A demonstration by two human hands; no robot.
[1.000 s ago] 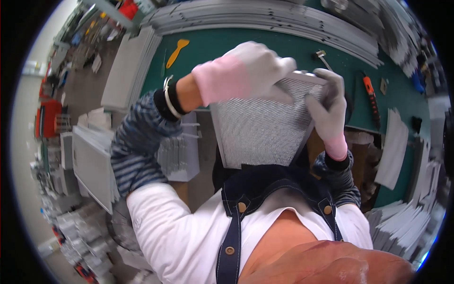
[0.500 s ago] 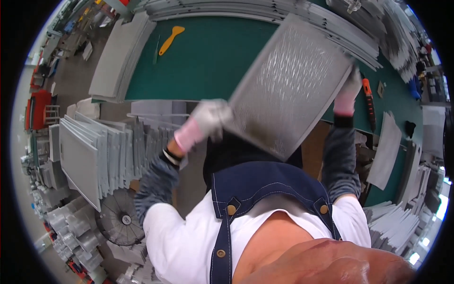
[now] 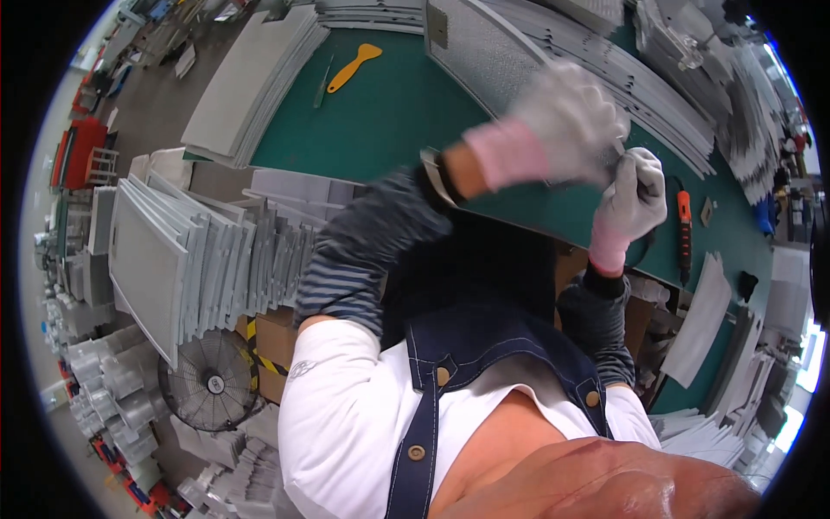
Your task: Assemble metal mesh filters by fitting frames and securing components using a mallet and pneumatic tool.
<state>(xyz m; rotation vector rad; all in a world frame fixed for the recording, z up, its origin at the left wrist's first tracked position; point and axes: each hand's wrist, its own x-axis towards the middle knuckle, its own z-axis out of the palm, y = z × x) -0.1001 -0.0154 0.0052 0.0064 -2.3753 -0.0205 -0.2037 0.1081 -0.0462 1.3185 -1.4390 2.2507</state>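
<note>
My left hand (image 3: 566,121), in a white glove with a pink cuff, is blurred and reaches across toward the right; how its fingers lie is smeared. Close beside it, my right hand (image 3: 633,195) wears the same kind of glove. Its fingers are pinched together, but I cannot make out what is between them. A grey framed panel (image 3: 484,56) with a shiny textured face is tilted up at the far side of the green table. My left hand covers its lower right part, so I cannot tell whether either hand touches it.
On the green table (image 3: 393,112) lie a yellow scraper (image 3: 354,67), a thin pointed tool (image 3: 323,82) and an orange-and-black tool (image 3: 684,233). Panel stacks (image 3: 251,82) stand at the far left and far edge. Upright panels (image 3: 151,251) and a black fan (image 3: 207,381) are to my left.
The panel has moved away from me and now tilts up at the table's far side. My left hand has swung forward and right, close to my right hand, which has come slightly nearer.
</note>
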